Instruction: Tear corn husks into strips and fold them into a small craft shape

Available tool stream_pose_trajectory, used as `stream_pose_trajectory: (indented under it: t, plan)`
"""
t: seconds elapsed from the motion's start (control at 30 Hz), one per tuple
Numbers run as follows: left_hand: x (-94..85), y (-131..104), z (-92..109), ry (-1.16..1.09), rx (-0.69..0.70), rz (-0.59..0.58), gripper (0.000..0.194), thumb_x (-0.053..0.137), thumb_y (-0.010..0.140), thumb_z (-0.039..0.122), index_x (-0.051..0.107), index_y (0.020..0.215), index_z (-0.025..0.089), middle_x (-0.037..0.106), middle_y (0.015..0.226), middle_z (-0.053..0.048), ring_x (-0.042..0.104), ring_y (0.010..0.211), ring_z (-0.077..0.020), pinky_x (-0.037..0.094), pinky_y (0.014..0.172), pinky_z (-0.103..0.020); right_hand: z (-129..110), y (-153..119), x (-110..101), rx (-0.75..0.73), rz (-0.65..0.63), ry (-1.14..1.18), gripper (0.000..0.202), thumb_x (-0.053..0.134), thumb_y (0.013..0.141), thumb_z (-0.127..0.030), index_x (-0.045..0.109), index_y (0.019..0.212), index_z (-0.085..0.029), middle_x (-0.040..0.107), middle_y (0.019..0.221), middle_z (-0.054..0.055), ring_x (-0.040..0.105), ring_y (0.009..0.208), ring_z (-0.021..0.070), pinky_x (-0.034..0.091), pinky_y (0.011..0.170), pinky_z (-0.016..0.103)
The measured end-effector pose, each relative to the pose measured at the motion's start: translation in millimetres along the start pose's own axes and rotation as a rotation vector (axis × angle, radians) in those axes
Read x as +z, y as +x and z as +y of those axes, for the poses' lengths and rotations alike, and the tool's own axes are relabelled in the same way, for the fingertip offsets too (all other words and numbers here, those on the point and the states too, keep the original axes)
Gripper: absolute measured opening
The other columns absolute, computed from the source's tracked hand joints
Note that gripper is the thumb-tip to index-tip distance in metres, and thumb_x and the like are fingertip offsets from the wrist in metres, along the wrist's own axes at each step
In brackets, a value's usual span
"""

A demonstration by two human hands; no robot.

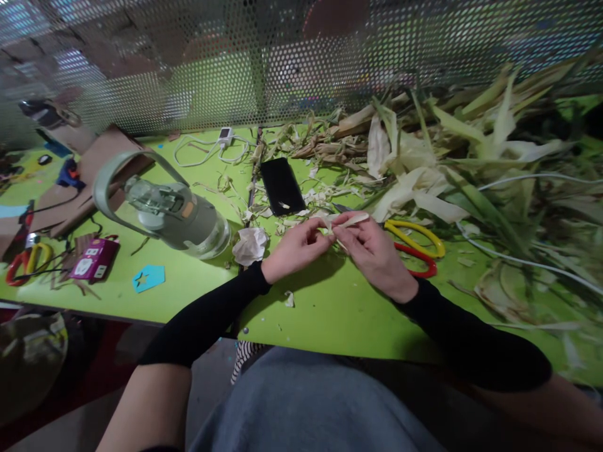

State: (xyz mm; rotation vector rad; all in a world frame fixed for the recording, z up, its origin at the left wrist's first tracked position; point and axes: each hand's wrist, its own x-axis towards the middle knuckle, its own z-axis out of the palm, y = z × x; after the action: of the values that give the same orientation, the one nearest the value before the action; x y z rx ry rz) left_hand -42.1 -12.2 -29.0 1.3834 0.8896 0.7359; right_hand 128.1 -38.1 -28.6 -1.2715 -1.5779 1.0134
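Both hands meet over the green table (330, 314), pinching a pale strip of corn husk (346, 220) between their fingertips. My left hand (296, 249) grips the strip's left end. Its right part lies in my right hand (372, 251), and the tip sticks out past the fingers. Black sleeves cover both forearms. Scissors with a yellow and a red handle (417, 248) lie just right of my right hand, partly hidden behind it.
A heap of corn husks (471, 157) fills the right and back. A black phone (281, 185) lies behind the hands, a crumpled tissue (249, 245) and a lying water bottle (164, 210) to their left. A perforated metal screen (235, 63) closes the back.
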Motion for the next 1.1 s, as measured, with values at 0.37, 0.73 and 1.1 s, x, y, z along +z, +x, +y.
stream_pose_trajectory:
  t: [0.37,0.73,1.1]
  plan:
    - [0.3,-1,-4,0.036,-0.018,-0.05,0.011,0.058,0.088,0.018,0.054,0.098,0.016,0.067,0.068,0.002,0.056,0.052,-0.0048,0.042,0.053,-0.017,1,5,-3,-0.013,-0.044,0.073,0.032,0.062,0.095,-0.054,0.059,0.104,-0.024,0.072,0.088,0.001,0.069,0.071,0.0168,0.053,0.063,0.029]
    - [-6.5,-6,11,0.391,0.171,0.012,0.008,0.06,0.082,0.018,0.06,0.09,0.015,0.057,0.063,0.006,0.047,0.055,-0.0071,0.036,0.058,-0.023,-9,5,-9,0.17,-0.189,0.257,0.031,0.071,0.09,-0.05,0.06,0.104,-0.023,0.046,0.052,-0.011,0.033,0.041,0.0073,0.021,0.04,0.022]
    - [-8.5,6,4,-0.337,-0.125,-0.037,0.019,0.066,0.093,0.031,0.062,0.098,0.013,0.072,0.079,-0.003,0.067,0.067,-0.0087,0.056,0.072,-0.026,2,12,-11,-0.115,0.065,-0.043,0.026,0.069,0.091,-0.05,0.066,0.088,-0.025,0.07,0.082,0.001,0.064,0.074,0.0185,0.051,0.068,0.033]
